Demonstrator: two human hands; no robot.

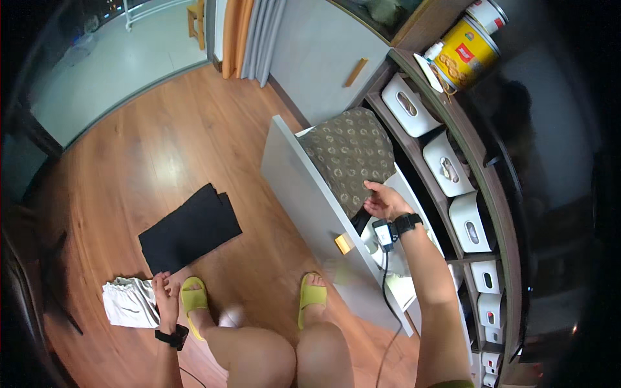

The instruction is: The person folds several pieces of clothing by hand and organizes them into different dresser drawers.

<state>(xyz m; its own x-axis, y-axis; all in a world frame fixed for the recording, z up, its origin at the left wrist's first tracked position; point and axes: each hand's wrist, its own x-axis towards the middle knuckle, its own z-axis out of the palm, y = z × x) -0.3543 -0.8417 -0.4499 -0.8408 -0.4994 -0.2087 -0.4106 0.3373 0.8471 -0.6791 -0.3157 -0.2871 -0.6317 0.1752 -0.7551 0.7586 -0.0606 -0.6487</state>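
Note:
My right hand [386, 202] is in the pulled-out drawer [304, 187], its fingers closed at the near edge of a dark brown patterned cloth [352, 155]. A bit of black fabric [359, 220] shows just below those fingers. Down at the left, my left hand [166, 297] hovers at the right side of a white folded garment [129, 302], fingers apart and slightly bent, with nothing visible in them. Beyond it a black folded garment [191, 226] lies flat on the wooden floor. Both wrists wear black straps; a small device with a cable sits at the right one.
Right of the drawer, a shelf unit [446, 258] holds several white bins [446, 165]. A yellow tin [466, 55] stands on top. My feet in yellow-green slippers [312, 301] flank the space before the drawer. Curtains [259, 45] hang beside a glass doorway at the back.

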